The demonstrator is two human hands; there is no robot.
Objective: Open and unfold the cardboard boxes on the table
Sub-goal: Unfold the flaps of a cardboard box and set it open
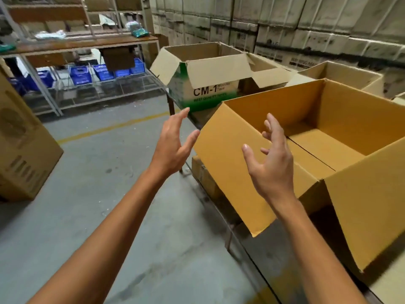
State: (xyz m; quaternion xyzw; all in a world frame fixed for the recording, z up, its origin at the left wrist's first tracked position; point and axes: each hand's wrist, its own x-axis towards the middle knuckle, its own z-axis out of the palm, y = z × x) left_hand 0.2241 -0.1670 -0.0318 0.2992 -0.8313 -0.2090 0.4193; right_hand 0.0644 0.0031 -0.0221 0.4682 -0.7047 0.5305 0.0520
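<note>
A warehouse corner, seen from a person's head looking down. A wall of stacked cartons (285, 23) fills the background. A grey concrete floor (98, 183) with a yellow painted line (109, 128) spreads across the left, where a tall brown carton (22, 150) stands at the edge. A metal shelving rack (76, 44) stands at the far left, with blue crates (81, 74) on its low shelf.

A dark desk (258, 249) runs along the right side and carries a row of cardboard boxes. Nearest is a large yellow-brown box (324, 148), upright and open on top, its flaps folded outward over the desk edge and its bottom flaps closed. Behind it sits a green and white box marked CM-1 (210, 84), also open with its flaps out. Two more plain open boxes (341, 75) stand farther back beside it.

Two bare forearms reach in from below. The left hand (173, 148) hangs in the air just left of the large box's outer flap, fingers straight, holding nothing. The right hand (271, 163) is raised in front of that box's near corner, fingers spread apart and loose, also holding nothing.
</note>
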